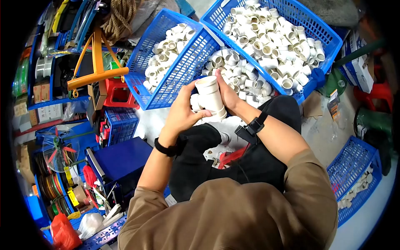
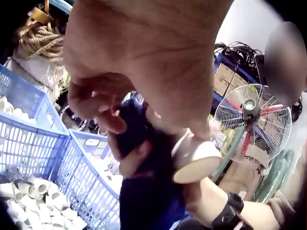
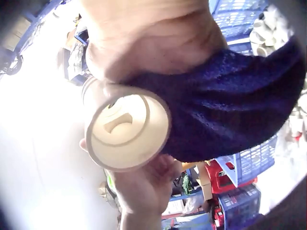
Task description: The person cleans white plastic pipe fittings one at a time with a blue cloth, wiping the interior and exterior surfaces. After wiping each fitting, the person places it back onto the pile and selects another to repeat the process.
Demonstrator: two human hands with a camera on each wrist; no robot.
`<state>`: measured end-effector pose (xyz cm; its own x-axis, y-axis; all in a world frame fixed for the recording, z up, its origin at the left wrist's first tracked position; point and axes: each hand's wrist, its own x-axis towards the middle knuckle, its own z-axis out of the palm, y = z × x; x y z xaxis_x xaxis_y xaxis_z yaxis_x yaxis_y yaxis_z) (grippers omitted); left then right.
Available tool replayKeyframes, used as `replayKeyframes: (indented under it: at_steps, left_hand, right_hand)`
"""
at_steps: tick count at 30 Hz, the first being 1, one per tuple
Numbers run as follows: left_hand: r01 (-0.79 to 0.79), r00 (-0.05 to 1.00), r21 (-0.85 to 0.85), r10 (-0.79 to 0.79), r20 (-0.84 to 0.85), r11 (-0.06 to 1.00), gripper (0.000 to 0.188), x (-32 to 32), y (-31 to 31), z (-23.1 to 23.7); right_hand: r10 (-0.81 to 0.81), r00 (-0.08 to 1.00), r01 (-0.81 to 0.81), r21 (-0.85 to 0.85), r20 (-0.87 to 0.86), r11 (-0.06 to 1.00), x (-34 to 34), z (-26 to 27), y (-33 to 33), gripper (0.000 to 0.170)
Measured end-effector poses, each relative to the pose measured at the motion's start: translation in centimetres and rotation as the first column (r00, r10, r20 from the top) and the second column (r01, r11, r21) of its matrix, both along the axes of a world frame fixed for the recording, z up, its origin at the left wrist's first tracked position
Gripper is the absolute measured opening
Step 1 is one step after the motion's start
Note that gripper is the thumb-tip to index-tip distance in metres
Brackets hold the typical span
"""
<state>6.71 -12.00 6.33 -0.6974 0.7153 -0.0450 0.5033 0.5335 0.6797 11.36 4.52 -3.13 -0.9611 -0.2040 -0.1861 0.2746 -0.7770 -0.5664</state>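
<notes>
A white plastic pipe tee point(image 1: 211, 99) is held upright between both hands in the head view, its side branch pointing left. My left hand point(image 1: 179, 110) grips it from the left, thumb lying across its lower part. From the other side my right hand point(image 1: 228, 95) holds a dark blue cloth point(image 3: 230, 103) against the tee. In the right wrist view the tee's open round end point(image 3: 129, 129) faces the camera, with the cloth spread beside it. The left wrist view shows fingertips point(image 2: 136, 158) over the bunched cloth; part of the tee is hidden behind the left palm.
Blue plastic baskets point(image 1: 327, 31) full of white pipe fittings stand ahead, with a loose heap of fittings point(image 1: 250, 83) between them. Shelves, an orange-handled tool point(image 1: 98, 79) and a fan point(image 1: 60, 148) are on the left. Another blue basket point(image 1: 354, 166) stands at right.
</notes>
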Motion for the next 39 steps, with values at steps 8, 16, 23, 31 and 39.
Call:
replayKeyframes:
  at_steps: [8,16,23,31,39]
  left_hand:
    - [-0.083,0.828,0.149,0.151,-0.54,0.985,0.084,1.1,-0.3,-5.0]
    - [-0.429,0.8,0.192,0.47,-0.372,0.883,0.059,0.1,0.4,-4.1]
    - [-0.649,0.707,0.128,0.657,-0.262,0.75,0.054,-1.7,1.5,-2.8]
    - [-0.515,0.75,0.009,0.456,-0.479,0.857,0.053,-1.6,0.7,-4.5]
    - [-0.222,0.901,0.246,0.294,-0.317,0.944,0.043,-1.6,-1.0,-4.2]
  right_hand:
    - [0.012,1.0,-0.008,-0.137,0.027,0.991,-0.8,-0.7,0.0,0.089]
    - [-0.087,0.993,0.1,-0.176,0.079,0.979,-0.7,-0.5,-2.3,0.068]
    - [-0.432,0.892,0.43,0.541,-0.132,0.723,-0.5,-2.9,-4.3,0.054]
    - [-0.221,0.715,0.691,0.717,-0.663,0.089,0.8,1.0,-2.7,0.045]
    - [-0.258,0.966,0.255,0.298,-0.031,0.92,-0.7,-2.5,-2.7,0.052]
